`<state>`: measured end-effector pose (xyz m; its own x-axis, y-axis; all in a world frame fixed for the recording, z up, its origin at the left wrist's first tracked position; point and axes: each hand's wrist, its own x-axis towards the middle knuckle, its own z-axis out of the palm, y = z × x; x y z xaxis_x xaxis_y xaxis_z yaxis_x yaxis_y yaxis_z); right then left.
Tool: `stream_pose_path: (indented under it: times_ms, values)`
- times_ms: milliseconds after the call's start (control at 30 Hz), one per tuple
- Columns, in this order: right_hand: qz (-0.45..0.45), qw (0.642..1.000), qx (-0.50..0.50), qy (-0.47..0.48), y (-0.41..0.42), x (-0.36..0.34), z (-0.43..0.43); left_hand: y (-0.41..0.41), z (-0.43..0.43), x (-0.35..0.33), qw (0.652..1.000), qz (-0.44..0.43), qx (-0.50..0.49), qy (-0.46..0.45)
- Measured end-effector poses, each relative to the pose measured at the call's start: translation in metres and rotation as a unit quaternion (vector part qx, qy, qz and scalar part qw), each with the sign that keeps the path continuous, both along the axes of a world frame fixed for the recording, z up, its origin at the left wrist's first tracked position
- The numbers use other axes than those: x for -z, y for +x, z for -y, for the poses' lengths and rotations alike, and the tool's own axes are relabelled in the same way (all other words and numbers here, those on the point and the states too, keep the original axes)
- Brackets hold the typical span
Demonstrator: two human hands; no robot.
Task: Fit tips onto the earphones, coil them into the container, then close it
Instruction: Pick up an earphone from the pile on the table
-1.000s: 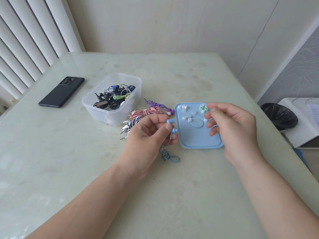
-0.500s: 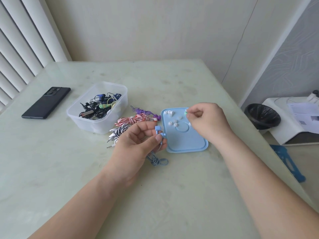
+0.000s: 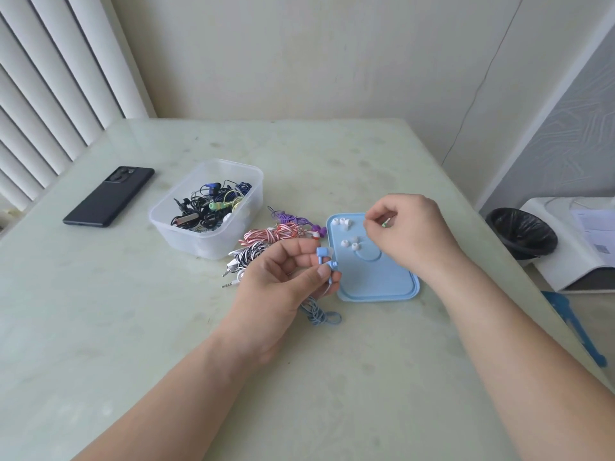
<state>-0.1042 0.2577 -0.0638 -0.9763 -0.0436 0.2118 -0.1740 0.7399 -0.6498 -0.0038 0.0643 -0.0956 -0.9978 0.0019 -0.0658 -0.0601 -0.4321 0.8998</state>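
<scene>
Blue earphones point(image 3: 324, 259) are being gripped in my left hand point(image 3: 283, 277), just left of the blue lid point(image 3: 376, 281), stems roughly upright, cable trailing near. To the right, my right hand point(image 3: 409, 227) is pinching one small tip point(image 3: 384, 223) over the lid's far edge, beside the loose tips point(image 3: 342, 222).

A green tip point(image 3: 385, 223) mostly hidden in the right hand's point(image 3: 411, 232) grip

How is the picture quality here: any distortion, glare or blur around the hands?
Head view: wide-angle bending at the blinds and table edges; soft daylight, mild sheen, no harsh shadows; left hand, blue earphones and right hand sharp; the tip it pinches is too small to resolve.
</scene>
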Motion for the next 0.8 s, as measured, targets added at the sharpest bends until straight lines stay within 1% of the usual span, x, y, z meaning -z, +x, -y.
stream_pose_path:
  times_ms: [67, 133, 200, 267, 367, 533, 633, 800]
  values:
    - [0.029, 0.989, -0.003, -0.144, 0.016, -0.01, 0.007, 0.0, 0.0, 0.0, 1.0, -0.004, -0.003, 0.0]
    - [0.093, 0.956, -0.025, -0.277, 0.035, -0.014, 0.017, 0.001, 0.0, 0.0, 1.0, -0.01, -0.011, -0.004]
    - [0.143, 0.924, -0.044, -0.351, 0.05, -0.009, 0.025, 0.001, 0.001, 0.001, 1.0, -0.017, -0.022, -0.011]
    - [0.168, 0.899, -0.055, -0.401, 0.06, -0.003, 0.029, 0.001, 0.001, 0.001, 0.999, -0.023, -0.03, -0.016]
    - [0.175, 0.88, -0.052, -0.439, 0.065, 0.003, 0.029, 0.001, 0.001, 0.002, 0.999, -0.022, -0.037, -0.016]
    - [0.211, 0.857, -0.051, -0.466, 0.064, 0.007, 0.02, 0.001, 0.002, 0.002, 0.999, -0.019, -0.035, -0.006]
    - [0.227, 0.853, -0.078, -0.464, 0.064, 0.008, 0.021, 0.001, 0.001, 0.002, 0.999, -0.021, -0.036, -0.016]
    - [0.234, 0.854, -0.083, -0.458, 0.064, 0.007, 0.023, 0.002, 0.0, 0.0, 0.999, -0.02, -0.036, -0.022]
